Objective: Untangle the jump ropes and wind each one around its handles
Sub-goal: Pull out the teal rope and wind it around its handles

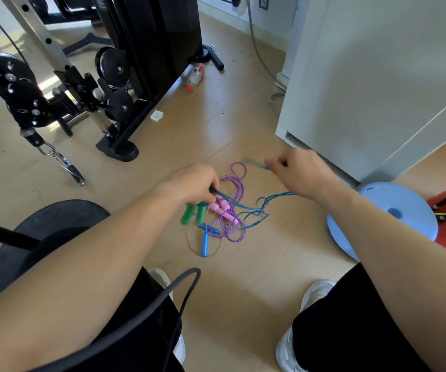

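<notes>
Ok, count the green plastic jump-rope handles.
2. The left green plastic handle and the right green plastic handle are side by side just below the left hand; none seems hidden.

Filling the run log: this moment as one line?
left hand: grips teal rope above green handles | right hand: pinches teal rope | purple rope: tangled, on floor
</notes>
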Action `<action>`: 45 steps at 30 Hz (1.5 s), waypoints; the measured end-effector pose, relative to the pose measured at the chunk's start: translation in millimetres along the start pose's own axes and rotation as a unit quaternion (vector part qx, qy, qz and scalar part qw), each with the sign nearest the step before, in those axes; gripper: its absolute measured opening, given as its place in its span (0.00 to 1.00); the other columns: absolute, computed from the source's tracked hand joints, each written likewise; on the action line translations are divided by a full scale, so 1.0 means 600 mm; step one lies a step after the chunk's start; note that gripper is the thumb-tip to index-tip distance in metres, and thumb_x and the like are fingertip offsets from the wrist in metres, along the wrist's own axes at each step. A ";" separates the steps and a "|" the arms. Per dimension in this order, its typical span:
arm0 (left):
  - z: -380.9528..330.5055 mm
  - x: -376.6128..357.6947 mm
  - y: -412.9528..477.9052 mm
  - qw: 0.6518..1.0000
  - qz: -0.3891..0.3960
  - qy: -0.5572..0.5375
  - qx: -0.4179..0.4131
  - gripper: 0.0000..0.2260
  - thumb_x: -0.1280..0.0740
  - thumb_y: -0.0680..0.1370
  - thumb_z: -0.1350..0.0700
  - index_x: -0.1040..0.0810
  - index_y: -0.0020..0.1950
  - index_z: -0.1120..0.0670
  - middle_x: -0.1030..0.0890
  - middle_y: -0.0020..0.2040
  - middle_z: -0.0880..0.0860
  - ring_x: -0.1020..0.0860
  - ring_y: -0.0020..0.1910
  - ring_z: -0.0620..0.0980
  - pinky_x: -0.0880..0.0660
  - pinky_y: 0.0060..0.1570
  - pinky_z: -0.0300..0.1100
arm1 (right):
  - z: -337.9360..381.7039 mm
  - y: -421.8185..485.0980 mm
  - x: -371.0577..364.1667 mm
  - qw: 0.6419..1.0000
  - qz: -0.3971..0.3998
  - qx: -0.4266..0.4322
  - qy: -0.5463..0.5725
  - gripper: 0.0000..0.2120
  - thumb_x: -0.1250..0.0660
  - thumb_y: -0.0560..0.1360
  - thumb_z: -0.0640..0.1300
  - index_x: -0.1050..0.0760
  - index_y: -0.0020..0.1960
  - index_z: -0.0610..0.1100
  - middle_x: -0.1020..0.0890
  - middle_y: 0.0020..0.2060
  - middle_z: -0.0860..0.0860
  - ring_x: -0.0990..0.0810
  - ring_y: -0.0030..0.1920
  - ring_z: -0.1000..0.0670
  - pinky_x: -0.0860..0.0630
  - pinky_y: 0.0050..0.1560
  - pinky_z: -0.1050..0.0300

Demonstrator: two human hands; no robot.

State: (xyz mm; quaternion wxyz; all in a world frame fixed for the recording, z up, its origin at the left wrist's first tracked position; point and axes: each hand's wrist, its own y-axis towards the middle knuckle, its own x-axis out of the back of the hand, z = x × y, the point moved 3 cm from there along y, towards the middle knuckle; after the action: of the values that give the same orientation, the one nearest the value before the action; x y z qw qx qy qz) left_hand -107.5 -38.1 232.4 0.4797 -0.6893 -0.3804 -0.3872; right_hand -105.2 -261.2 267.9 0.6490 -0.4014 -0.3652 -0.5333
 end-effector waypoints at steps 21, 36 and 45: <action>-0.063 0.043 -0.018 0.911 -0.056 -0.393 -0.109 0.13 0.23 0.69 0.64 0.17 0.46 0.48 0.16 0.40 0.47 0.19 0.41 0.46 0.21 0.49 0.43 | 0.061 -0.016 -0.023 0.967 0.136 0.031 0.214 0.18 0.42 0.82 0.48 0.25 0.45 0.34 0.30 0.34 0.45 0.34 0.31 0.48 0.31 0.34 0.54; -0.069 0.037 -0.028 0.822 -0.171 -0.543 -0.025 0.13 0.25 0.72 0.64 0.21 0.53 0.54 0.15 0.45 0.52 0.17 0.40 0.45 0.19 0.46 0.40 | 0.054 -0.029 -0.038 0.937 0.201 0.018 0.284 0.21 0.28 0.75 0.54 0.24 0.45 0.34 0.34 0.31 0.47 0.35 0.29 0.50 0.34 0.27 0.58; -0.072 0.032 -0.029 0.709 -0.162 -0.686 0.026 0.05 0.35 0.81 0.63 0.20 0.53 0.57 0.19 0.46 0.55 0.19 0.44 0.50 0.21 0.52 0.48 | 0.064 -0.032 -0.045 0.950 0.105 0.025 0.294 0.16 0.30 0.77 0.52 0.23 0.45 0.38 0.32 0.29 0.51 0.35 0.26 0.53 0.35 0.32 0.58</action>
State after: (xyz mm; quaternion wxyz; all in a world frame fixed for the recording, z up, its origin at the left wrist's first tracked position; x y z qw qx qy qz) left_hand -122.7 -72.1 266.2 0.0348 -0.6803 -0.7204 0.1305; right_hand -130.1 -217.3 261.8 0.7899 -0.2468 -0.1271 -0.5468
